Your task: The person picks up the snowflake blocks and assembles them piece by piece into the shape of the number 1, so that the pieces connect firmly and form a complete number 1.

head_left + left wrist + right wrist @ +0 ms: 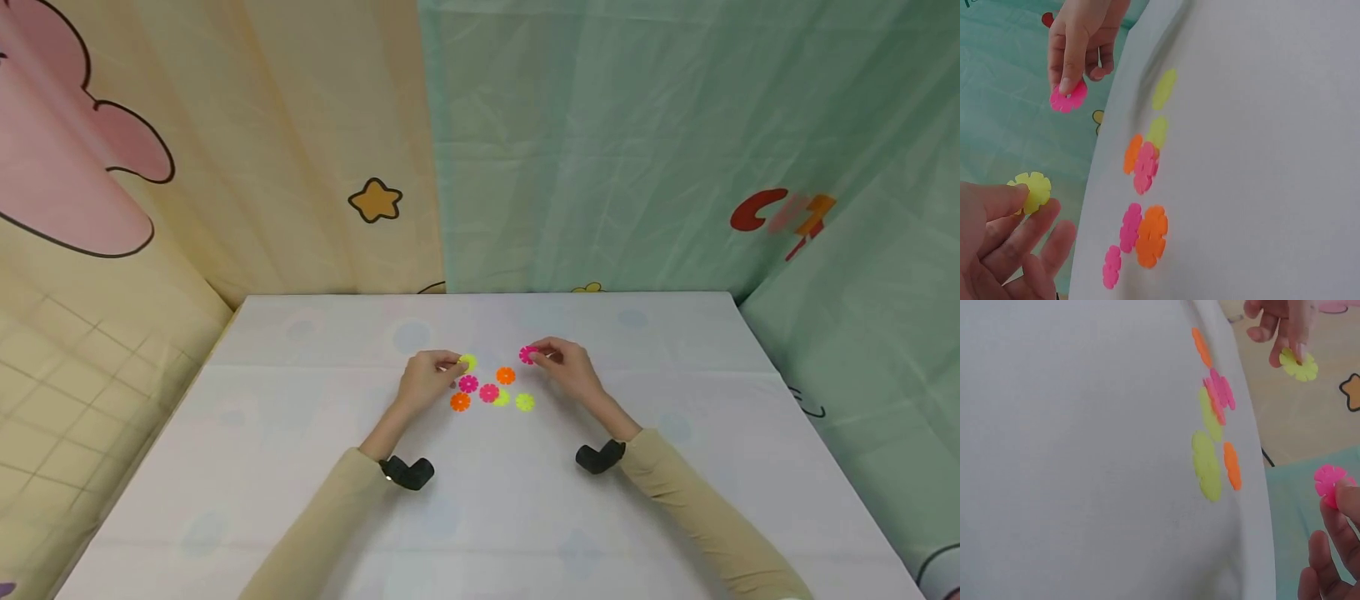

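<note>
Between thumb and forefinger, my left hand [427, 382] pinches a yellow flower-shaped plastic disc [1036, 192] with notched edges. My right hand [572, 369] pinches a pink flower-shaped disc [1330, 483] the same way. Both discs are held up off the table, apart from each other. Below and between the hands lie several more such discs: an orange disc [506, 376] at the back, a pink disc [489, 392] overlapping a yellow disc [502, 398], another yellow disc [525, 402] to the right, a magenta disc [468, 383] and an orange disc [460, 402] to the left.
A white cloth covers the table [495, 517]. Behind it hang a yellow curtain [322, 125] and a green curtain [637, 125] printed with cartoon shapes. A black wrist strap mount [408, 473] sits on the left wrist, and a matching black mount [600, 457] on the right.
</note>
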The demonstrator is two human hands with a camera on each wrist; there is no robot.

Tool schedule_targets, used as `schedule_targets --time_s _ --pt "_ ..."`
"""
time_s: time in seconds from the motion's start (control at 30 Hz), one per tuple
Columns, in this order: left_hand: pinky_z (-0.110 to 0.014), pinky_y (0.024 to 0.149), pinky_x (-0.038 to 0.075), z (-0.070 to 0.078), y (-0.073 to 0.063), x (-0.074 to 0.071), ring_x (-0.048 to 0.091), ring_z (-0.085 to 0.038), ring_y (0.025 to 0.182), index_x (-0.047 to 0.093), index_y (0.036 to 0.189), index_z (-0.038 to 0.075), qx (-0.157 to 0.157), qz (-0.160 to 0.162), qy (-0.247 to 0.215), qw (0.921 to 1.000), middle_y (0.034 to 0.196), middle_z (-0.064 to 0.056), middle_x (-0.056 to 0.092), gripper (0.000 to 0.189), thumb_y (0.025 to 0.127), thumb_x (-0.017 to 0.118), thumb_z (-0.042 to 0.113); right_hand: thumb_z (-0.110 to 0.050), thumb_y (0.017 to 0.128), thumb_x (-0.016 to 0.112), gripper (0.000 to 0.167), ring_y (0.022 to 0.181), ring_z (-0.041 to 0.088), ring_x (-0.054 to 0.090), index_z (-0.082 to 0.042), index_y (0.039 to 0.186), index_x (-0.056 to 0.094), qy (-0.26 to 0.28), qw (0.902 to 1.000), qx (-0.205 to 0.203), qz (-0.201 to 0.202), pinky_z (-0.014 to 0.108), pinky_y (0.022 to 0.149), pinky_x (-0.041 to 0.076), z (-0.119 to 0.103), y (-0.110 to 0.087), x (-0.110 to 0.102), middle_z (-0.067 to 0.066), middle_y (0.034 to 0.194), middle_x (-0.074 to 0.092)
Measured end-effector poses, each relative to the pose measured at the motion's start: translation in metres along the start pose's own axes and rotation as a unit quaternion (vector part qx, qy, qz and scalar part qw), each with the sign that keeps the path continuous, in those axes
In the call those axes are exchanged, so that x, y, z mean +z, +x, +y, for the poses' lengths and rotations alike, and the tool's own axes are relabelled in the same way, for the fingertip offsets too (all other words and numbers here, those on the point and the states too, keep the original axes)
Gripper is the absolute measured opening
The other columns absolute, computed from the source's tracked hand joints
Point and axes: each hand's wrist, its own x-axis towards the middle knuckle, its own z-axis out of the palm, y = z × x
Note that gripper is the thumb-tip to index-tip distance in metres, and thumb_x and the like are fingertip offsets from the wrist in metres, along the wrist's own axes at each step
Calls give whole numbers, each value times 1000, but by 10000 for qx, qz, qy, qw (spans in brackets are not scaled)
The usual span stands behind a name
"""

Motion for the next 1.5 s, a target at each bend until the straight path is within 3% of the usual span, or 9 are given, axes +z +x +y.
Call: schedule_targets --time_s 0.27,0.5,0.8,0.93,1.23,1.37,1.5 --pt "-20 62 52 8 4 8 69 -32 71 68 111 -4 51 -29 -741 9972 93 -17 73 31 89 68 19 -20 92 65 21 83 21 59 -7 107 70 312 9993 -132 150 24 72 47 -8 2 6 9 96 72" --pt "-23 59 51 9 5 17 66 -35 75 70 110 -1 38 -19 -1122 9937 89 -16 74 28 90 67 18 -22 91 67 23 87 21 61 -8 110 70 468 9983 -213 262 23 72 47 -13 2 12 9 97 71" --pt "-22 55 49 17 4 24 64 -38 71 69 115 3 -89 -146 -1402 9900 89 -16 73 29 91 66 19 -21 89 68 22 88 22 60 -7 107 70 627 9965 -325 456 23 75 48 -17 2 16 9 99 71" --pt "-17 48 41 18 5 27 61 -42 69 68 117 4 -145 -247 -1504 9882 91 -18 73 30 92 65 19 -20 89 68 21 87 22 60 -6 105 70 650 9960 -409 462 21 74 48 -19 1 17 9 100 71" --pt "-16 46 36 22 6 30 58 -47 70 67 117 3 -66 -324 -1543 9875 93 -21 72 30 93 64 20 -17 88 69 19 86 23 59 -4 103 71 685 9949 -538 501 20 72 48 -22 -1 17 11 99 71" --pt "-16 46 36 24 7 31 58 -40 65 67 117 3 -113 -303 -1503 9881 93 -21 72 30 93 63 20 -17 88 69 17 84 22 60 -5 100 71 735 9945 -574 477 19 70 48 -22 0 17 10 97 72" --pt "-17 45 36 27 7 31 55 -21 53 68 115 3 -203 -243 -1521 9879 90 -18 73 27 92 64 18 -16 87 69 15 83 21 61 -4 98 71 888 9933 -602 420 17 69 49 -22 1 16 10 95 72"
